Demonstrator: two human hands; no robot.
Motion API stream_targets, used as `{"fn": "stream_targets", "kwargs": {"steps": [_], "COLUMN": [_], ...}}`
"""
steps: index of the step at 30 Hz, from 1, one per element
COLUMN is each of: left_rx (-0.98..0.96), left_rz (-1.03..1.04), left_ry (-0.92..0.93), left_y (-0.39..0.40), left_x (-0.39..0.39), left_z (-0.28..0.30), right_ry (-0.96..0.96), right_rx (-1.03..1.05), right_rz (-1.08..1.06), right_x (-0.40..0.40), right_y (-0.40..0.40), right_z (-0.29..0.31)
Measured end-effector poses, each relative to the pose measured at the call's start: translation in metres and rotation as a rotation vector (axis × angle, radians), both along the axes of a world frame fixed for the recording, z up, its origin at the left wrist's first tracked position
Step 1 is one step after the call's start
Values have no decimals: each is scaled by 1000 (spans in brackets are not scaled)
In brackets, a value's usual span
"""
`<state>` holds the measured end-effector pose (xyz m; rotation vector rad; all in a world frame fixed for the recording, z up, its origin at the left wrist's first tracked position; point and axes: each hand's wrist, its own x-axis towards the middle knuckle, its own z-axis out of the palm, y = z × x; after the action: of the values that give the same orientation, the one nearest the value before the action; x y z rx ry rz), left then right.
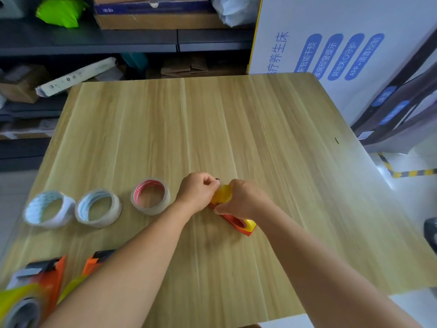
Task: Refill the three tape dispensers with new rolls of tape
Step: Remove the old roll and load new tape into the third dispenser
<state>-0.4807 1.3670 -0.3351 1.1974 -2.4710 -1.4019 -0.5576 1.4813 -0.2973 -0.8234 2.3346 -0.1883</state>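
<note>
Red-and-yellow dispenser (238,221) lies right of the red-cored roll (150,196); right hand (241,200) clasps it, left hand (197,191) pinches its yellow wheel (222,194); brace firmly, pull straight

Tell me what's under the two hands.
A red and yellow dispenser lies on the table, its yellow wheel between left hand and right hand. Its front end is covered.

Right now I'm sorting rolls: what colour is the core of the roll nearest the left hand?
Red, on the roll, head view.
</note>
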Motion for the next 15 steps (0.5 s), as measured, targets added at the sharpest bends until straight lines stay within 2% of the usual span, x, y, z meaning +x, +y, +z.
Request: {"fn": "stream_targets", "kwargs": {"steps": [4, 9, 15], "left_rx": [-43, 30, 42], "left_rz": [58, 175, 126], "left_ry": [-57, -58, 24], "left_y": [-5, -18, -33], "left_x": [-2, -5, -13], "left_z": [-2, 0, 11], "right_ry": [-5, -44, -94], "right_rx": [-9, -107, -246], "right_rz": [-4, -25, -17], "right_x": [-3, -14, -24], "right_y": [6, 19, 27], "right_z": [-5, -9, -7]}}
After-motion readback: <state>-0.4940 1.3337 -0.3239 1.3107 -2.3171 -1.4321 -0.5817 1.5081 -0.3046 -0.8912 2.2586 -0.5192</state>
